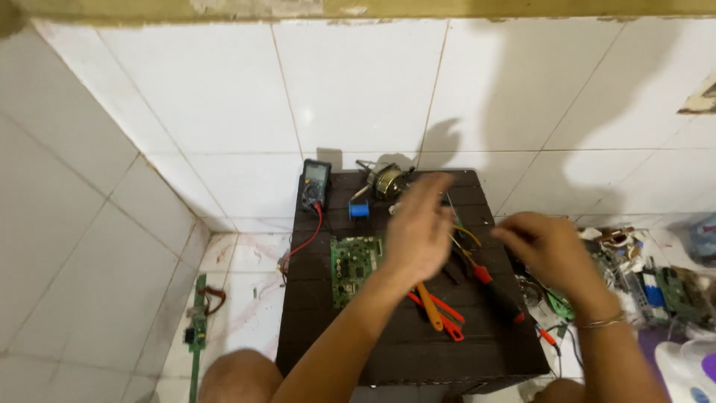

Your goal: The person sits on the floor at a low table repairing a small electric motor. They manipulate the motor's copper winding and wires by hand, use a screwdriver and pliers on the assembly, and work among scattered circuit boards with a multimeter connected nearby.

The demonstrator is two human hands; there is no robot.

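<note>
- On the dark wooden table [418, 351], a green circuit board [354, 269] lies flat, just left of the left hand [419, 227].
- Left hand blurred, fingers spread, holding nothing.
- Right hand [548, 250] curled loosely; its grip unclear.
- Red-handled pliers [440, 310] beneath.

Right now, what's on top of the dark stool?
On the dark stool: green circuit board, multimeter, small motor, blue part, orange-handled tools. The left hand covers what lies beneath it.

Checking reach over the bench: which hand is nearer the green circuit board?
Left. The left hand hovers just right of the green circuit board; the right hand is farther right, past the red-handled tools.
</note>
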